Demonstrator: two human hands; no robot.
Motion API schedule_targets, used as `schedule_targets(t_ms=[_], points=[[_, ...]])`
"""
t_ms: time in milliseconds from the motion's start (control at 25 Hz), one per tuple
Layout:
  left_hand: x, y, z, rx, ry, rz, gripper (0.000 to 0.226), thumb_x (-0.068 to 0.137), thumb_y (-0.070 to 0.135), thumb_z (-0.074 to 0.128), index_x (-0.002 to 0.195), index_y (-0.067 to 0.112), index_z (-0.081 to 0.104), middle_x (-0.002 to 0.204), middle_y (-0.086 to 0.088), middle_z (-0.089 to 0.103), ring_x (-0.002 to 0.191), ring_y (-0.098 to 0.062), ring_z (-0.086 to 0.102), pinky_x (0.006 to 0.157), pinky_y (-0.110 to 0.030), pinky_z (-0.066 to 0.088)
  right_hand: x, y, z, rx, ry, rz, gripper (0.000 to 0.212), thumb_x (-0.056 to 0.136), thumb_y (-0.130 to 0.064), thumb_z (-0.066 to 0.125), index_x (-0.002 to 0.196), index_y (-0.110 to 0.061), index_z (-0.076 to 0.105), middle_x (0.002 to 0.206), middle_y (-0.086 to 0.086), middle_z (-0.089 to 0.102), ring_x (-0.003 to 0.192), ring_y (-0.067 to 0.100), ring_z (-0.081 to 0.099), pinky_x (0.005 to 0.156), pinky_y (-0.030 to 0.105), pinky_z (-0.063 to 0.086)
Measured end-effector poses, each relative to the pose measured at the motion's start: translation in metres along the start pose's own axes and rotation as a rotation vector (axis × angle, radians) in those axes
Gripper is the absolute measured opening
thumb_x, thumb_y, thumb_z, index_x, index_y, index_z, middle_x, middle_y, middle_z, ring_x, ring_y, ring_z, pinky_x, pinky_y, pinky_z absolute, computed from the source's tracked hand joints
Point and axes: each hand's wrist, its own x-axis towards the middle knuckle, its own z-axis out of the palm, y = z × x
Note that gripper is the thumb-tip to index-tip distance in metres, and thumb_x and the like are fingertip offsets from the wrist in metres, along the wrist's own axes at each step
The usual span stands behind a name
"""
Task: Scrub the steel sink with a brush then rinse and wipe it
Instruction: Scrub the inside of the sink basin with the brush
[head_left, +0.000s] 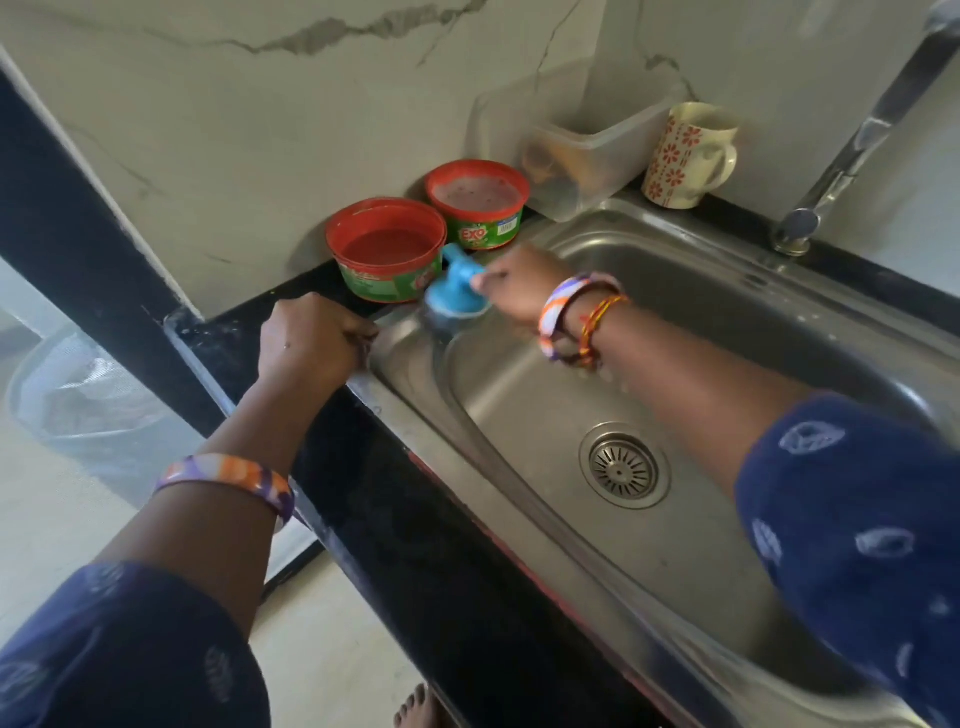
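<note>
- Head view, item one: steel sink, set in a black counter, its basin running from near right to far left; round drain strainer sits in the basin floor.
- Brush: blue, with a knob-like handle on a round blue base and pale bristles beneath, blurred; it stands on the sink's far-left corner, on the rim where it curves down into the basin.
- Right hand: reaches across the basin, fingers curled round the brush's handle and holding it; wrist carries an orange, white and purple bangle and red-yellow threads.
- Left hand: rests on the counter at the sink's left edge, fingers curled down over the rim of the sink; whether they grip the rim or only lean on it cannot be told. A matching bangle sits further down that forearm.
- Both arms wear dark blue patterned sleeves.
- Two red-rimmed green tubs on the counter, far left of the sink: the nearer tub holds reddish contents, the farther tub a paler, foamy surface; the two stand just beside each other.
- Clear plastic container: against the marble-patterned wall, right of the tubs.
- Cream mug with red flower print: right of the container, at the sink's far edge.
- Steel tap: rises at far right.
</note>
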Motion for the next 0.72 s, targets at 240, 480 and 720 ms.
schedule_targets(t_ms=[240, 480, 720], points=[[0.004, -0.005, 0.0, 0.041, -0.041, 0.077, 0.026, 0.085, 0.012, 0.063, 0.106, 0.024, 0.073, 0.106, -0.008, 0.069, 0.091, -0.029, 0.061, 0.069, -0.028, 0.041, -0.024, -0.004, 0.021, 0.091, -0.067, -0.044, 0.029, 0.097, -0.028, 0.045, 0.09, -0.009, 0.066, 0.071, 0.004, 0.057, 0.076, 0.022, 0.054, 0.057, 0.027, 0.032], [-0.009, -0.006, -0.003, 0.236, -0.096, 0.242, 0.023, 0.088, 0.013, 0.054, 0.1, 0.014, 0.073, 0.096, -0.012, 0.067, 0.09, -0.034, 0.062, 0.066, -0.028, 0.04, -0.025, 0.0, 0.014, 0.072, -0.006, 0.003, 0.027, 0.097, -0.026, 0.045, 0.105, -0.01, 0.065, 0.078, 0.008, 0.061, 0.083, 0.026, 0.058, 0.065, 0.026, 0.037], [0.02, 0.032, -0.035, 0.091, 0.01, 0.618, 0.018, 0.086, 0.023, 0.058, 0.1, 0.02, 0.07, 0.103, -0.006, 0.067, 0.096, -0.031, 0.063, 0.076, -0.037, 0.053, 0.001, 0.0, -0.06, 0.589, 0.186, 0.162, 0.033, 0.085, 0.0, 0.052, 0.109, -0.021, 0.046, 0.069, 0.008, 0.05, 0.044, 0.013, 0.038, 0.032, 0.016, 0.03]])
